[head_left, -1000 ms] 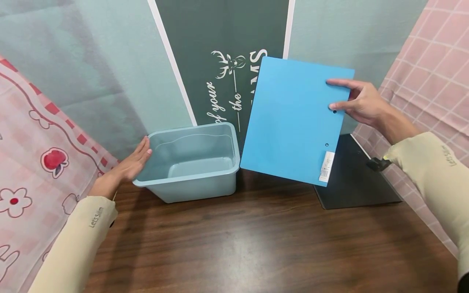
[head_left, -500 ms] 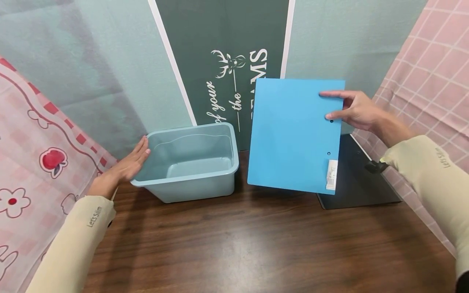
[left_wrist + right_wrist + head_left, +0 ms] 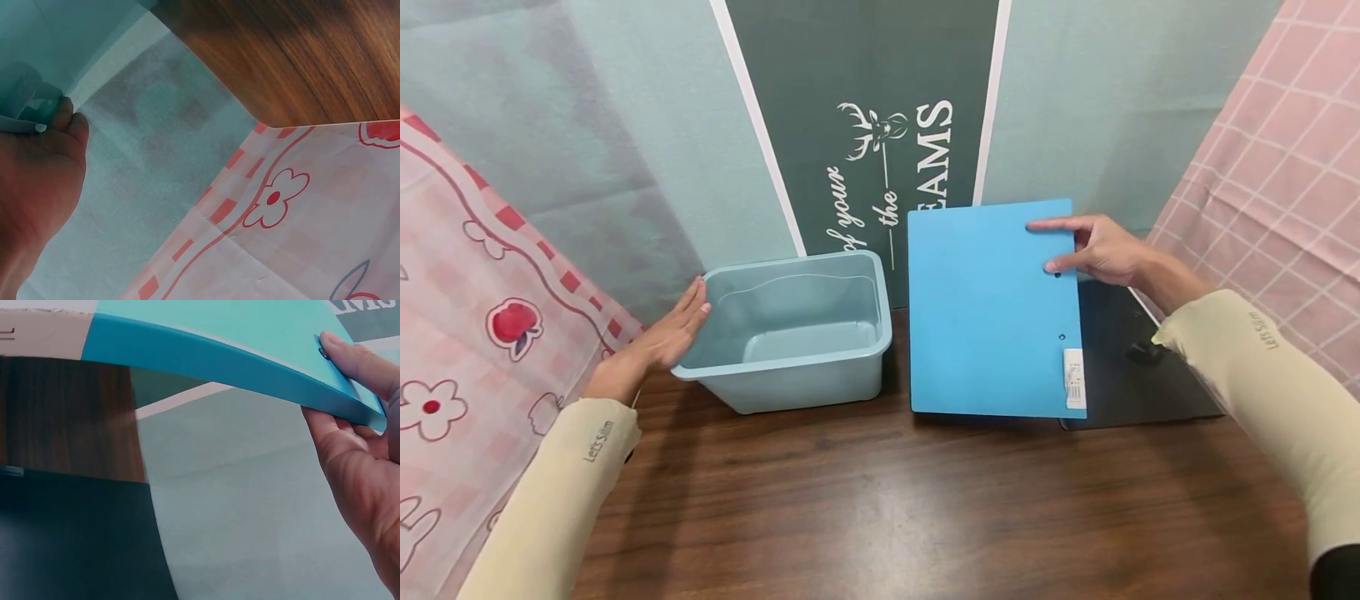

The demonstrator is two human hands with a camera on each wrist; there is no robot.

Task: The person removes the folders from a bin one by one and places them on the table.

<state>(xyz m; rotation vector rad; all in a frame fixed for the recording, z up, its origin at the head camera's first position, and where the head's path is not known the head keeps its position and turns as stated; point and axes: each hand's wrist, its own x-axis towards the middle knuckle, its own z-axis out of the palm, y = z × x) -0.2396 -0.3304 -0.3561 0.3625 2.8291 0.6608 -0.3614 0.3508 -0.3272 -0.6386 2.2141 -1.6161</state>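
My right hand (image 3: 1108, 250) pinches a blue file folder (image 3: 985, 317) near the top of its right edge. Thumb and index finger lie on its front; in the right wrist view the other fingers curl behind the folder's spine (image 3: 187, 350). The folder stands nearly upright, its lower edge close over the table, with a white barcode label (image 3: 1075, 378) at lower right. To its left is a pale blue plastic bin (image 3: 793, 383). My left hand (image 3: 666, 337) rests with straight fingers against the bin's left rim. Only part of that hand (image 3: 37, 181) shows in the left wrist view.
A flat black folder (image 3: 1150, 392) lies on the wooden table (image 3: 880, 500) at the right, partly behind the blue one. A green printed cloth (image 3: 880, 50) hangs at the back. Pink cloths border the left (image 3: 467, 300) and right (image 3: 1285, 167) sides.
My right hand has lowered the blue file folder toward the table, moving slightly left and turning it from tilted to nearly upright. The left hand and the bin stay in place.
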